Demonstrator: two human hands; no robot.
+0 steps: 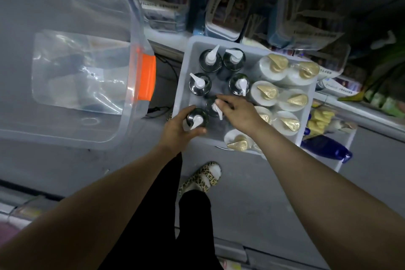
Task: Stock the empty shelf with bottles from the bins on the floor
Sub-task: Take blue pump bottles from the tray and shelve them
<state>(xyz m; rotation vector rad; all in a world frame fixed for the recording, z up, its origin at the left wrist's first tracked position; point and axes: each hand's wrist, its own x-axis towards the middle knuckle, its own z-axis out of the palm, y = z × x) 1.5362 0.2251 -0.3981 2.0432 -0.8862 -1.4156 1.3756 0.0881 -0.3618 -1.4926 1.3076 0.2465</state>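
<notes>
The left hand [177, 131] is curled round the shoulder of a dark pump bottle [202, 114], thumb on the near side and fingers wrapped behind. The bottle stands upright in the 7 o'clock corner of the grey bin [182, 85]. The right hand [238, 114] reaches in from 5 o'clock, its fingers fairly straight and laid over the white pump head of a second dark pump bottle [210, 105], just beside the first at its 1 o'clock. The hand covers the neck, so I cannot tell whether it grips the pump or only rests on it.

Four more dark bottles [199, 84] with white pumps stand upright in the bin's left half, in two pairs toward 12 o'clock. The right half is packed with white bottles with gold caps [268, 92], touching one another in rows from 1 o'clock down to 5 o'clock.

The bin sits on the grey floor [263, 193]. At its 9 o'clock, a little apart, is a large clear tub [65, 116] with an orange latch [146, 76] on the side facing the bin. At its 4 o'clock a blue bottle [326, 148] lies on its side. At 6 o'clock, near the bin's front edge, is a foot in a leopard-print slipper [201, 178]. Blurred packaged goods [228, 6] stand in a row beyond the bin at 12 o'clock.
</notes>
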